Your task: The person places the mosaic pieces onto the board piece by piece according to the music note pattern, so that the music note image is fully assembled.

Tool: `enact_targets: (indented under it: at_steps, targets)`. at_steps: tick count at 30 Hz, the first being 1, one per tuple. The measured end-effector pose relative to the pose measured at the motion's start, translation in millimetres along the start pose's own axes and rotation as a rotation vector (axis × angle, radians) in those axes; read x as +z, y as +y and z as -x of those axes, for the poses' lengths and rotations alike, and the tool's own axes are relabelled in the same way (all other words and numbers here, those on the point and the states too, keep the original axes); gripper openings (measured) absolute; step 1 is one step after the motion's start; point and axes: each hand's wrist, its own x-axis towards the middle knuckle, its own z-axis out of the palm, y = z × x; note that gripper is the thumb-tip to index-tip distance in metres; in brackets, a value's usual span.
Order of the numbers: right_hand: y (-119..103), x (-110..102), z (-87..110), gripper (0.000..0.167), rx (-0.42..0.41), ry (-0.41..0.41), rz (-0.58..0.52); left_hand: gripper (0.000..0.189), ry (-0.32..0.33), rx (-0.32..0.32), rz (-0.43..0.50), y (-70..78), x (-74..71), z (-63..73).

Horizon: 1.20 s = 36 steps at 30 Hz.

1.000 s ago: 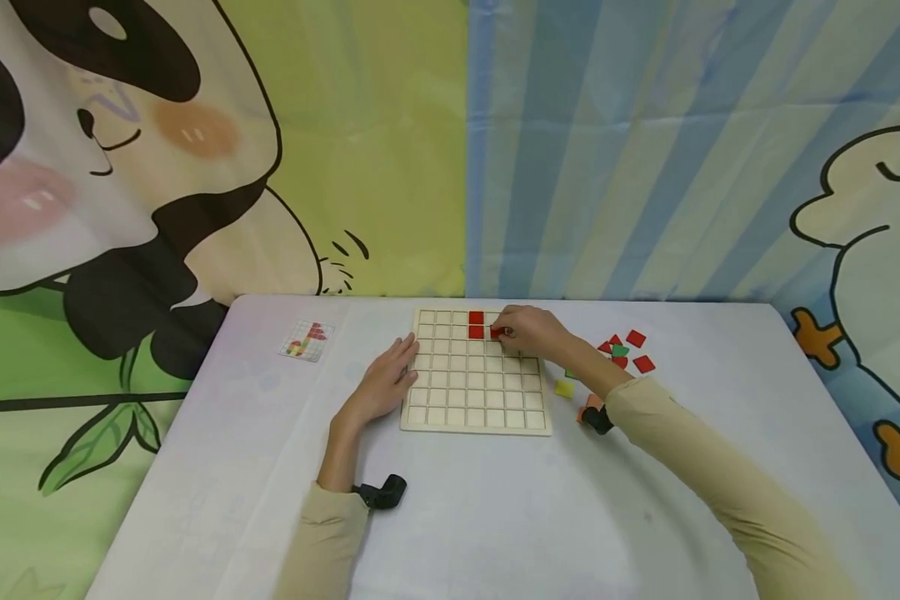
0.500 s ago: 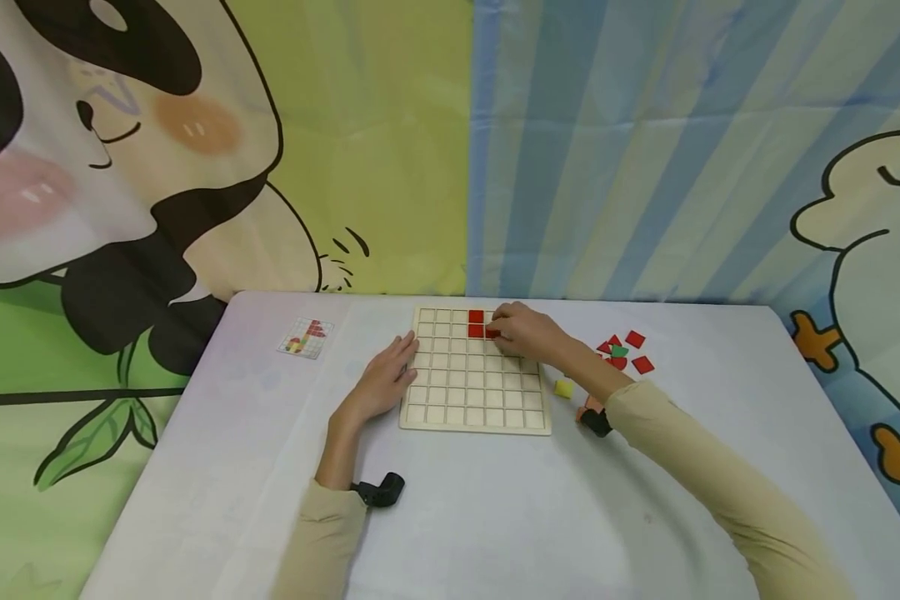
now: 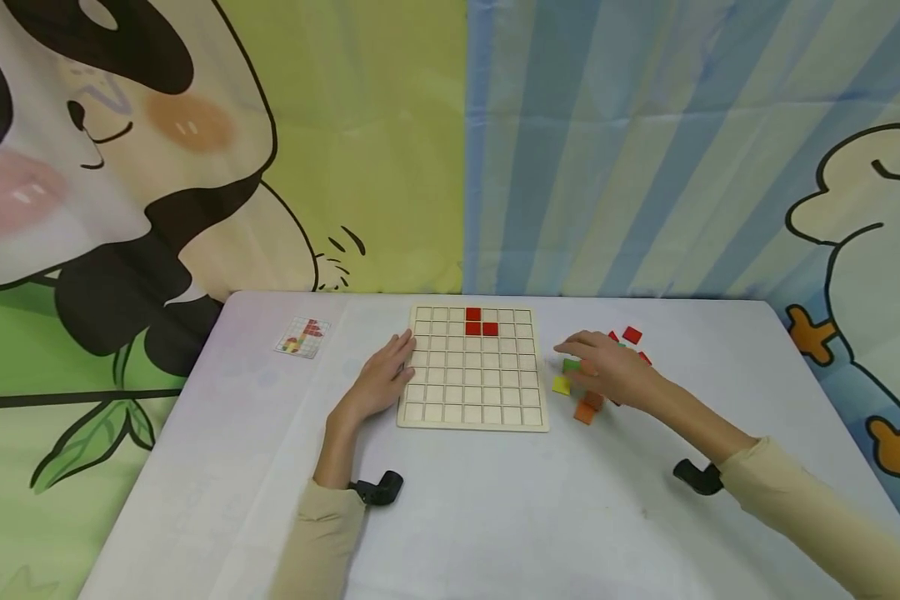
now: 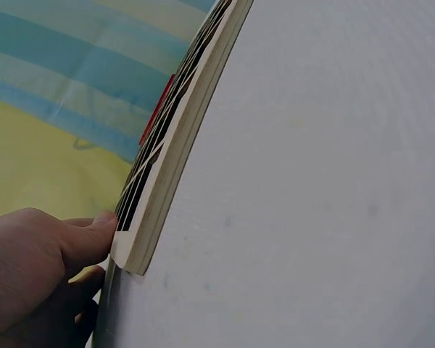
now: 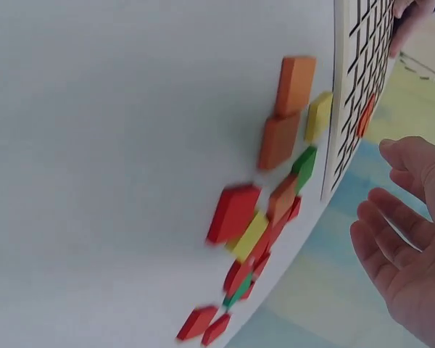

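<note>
A pale wooden grid board (image 3: 453, 396) lies flat on the table. Three red square tiles sit in cells near its far edge, among them a red tile (image 3: 490, 329). My left hand (image 3: 378, 379) rests against the board's left side, its fingers and thumb touching the edge. To the right of the board, my right hand (image 3: 618, 367) hovers over the loose tiles with nothing in its fingers; in the right wrist view its fingers are loosely bent and apart. Beneath or near it lie an orange tile (image 5: 296, 85), a green tile (image 3: 571, 365), a yellow tile (image 3: 561, 385) and red ones, some hidden by the hand.
A small card (image 3: 303, 337) printed with a coloured grid pattern lies left of the board. The white table (image 3: 495, 508) meets a cartoon-printed curtain (image 3: 607, 150) at its far edge. A red tile (image 3: 632, 334) lies farther out, at the back right.
My right hand has let go of a red tile, which now sits in the board's second row. It has moved right, over the loose tiles. My left hand stays at the board's edge.
</note>
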Motion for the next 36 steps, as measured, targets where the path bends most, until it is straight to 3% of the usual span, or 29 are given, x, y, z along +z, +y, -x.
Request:
enact_targets:
  at_steps: [6,15,20,24,31,36]
  targets:
    - [20.3,-15.3,29.5,0.043,0.074,0.036,0.023,0.06,0.004,0.004,0.019,1.3,-0.3,0.1]
    - [49.7,-15.0,55.8,0.045,0.135,0.008,0.067,0.059,0.01,0.018,0.014,-0.9,1.0,0.6]
    - [64.5,-17.9,59.4,0.047,0.192,-0.004,0.093,0.06,0.004,0.016,0.021,1.8,-1.2,1.8]
    - [77.7,-18.0,58.6,0.046,0.188,0.005,0.105,0.059,0.006,0.017,0.018,2.4,-1.7,1.9]
    - [90.3,-8.8,54.9,0.045,0.179,-0.113,0.078,0.059,0.0,0.008,0.012,2.5,-1.3,2.6]
    - [94.9,-1.0,56.6,0.04,0.142,-0.063,0.095,0.059,0.004,0.005,0.01,2.0,-0.8,2.2]
